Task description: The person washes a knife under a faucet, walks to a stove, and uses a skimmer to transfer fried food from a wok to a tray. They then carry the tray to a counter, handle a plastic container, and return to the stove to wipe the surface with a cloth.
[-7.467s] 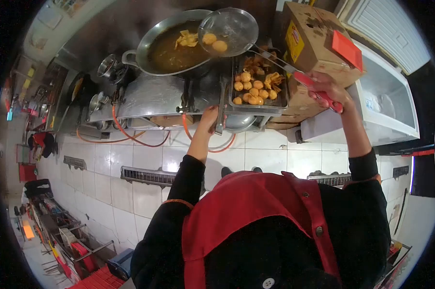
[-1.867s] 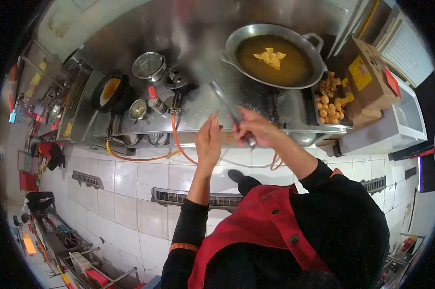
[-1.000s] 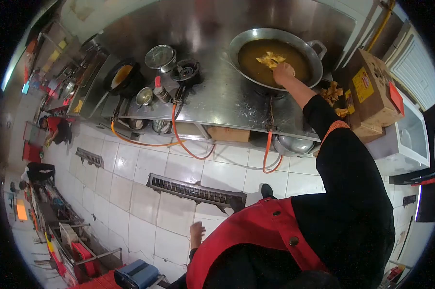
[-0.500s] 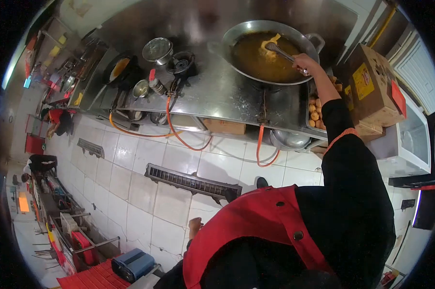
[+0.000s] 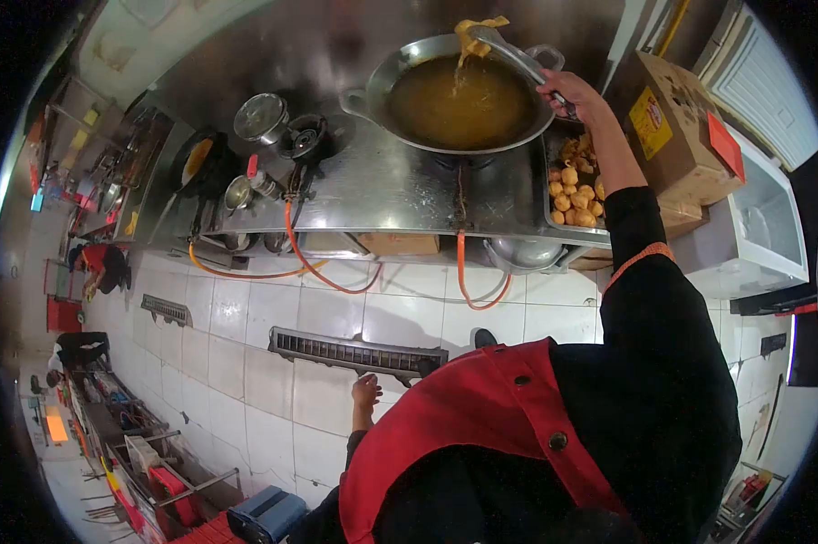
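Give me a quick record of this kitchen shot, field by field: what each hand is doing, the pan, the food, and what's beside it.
Right hand: right hand grips the tongs over the wok
Tongs: raised, holding a yellow fried piece above the oil
Wok: wok on the steel counter, filled with brown oil
Left hand: left hand hangs low at the person's side, holding nothing
Tray: tray right of the wok holds golden fried balls
Beside tray: cardboard box
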Demonstrator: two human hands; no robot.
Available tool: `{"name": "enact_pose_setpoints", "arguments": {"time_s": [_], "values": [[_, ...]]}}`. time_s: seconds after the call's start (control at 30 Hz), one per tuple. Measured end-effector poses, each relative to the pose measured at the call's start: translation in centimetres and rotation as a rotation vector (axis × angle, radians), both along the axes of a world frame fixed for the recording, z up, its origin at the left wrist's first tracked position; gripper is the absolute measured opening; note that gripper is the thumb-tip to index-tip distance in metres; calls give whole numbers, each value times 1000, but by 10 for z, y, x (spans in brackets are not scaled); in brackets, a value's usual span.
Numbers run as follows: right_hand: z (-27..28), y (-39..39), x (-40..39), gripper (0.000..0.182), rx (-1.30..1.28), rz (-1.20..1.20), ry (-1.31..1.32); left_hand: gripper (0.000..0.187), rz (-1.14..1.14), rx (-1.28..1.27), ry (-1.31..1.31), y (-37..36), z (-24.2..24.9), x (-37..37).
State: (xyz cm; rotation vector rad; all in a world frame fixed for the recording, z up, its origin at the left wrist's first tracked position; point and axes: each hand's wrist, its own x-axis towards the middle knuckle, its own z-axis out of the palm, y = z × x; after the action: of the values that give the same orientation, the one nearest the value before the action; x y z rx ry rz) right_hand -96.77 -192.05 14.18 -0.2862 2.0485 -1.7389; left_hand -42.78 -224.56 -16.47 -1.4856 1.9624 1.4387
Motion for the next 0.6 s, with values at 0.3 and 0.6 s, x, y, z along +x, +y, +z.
{"name": "enact_pose_setpoints", "arguments": {"time_s": [0.3, 0.6], "values": [[-42, 24, 9, 54, 36, -36, -129, 30, -332, -152, -131, -8, -41, 32], [5, 102, 45, 55, 252, -144, 205, 24, -32, 45, -100, -30, -69, 41]]}}
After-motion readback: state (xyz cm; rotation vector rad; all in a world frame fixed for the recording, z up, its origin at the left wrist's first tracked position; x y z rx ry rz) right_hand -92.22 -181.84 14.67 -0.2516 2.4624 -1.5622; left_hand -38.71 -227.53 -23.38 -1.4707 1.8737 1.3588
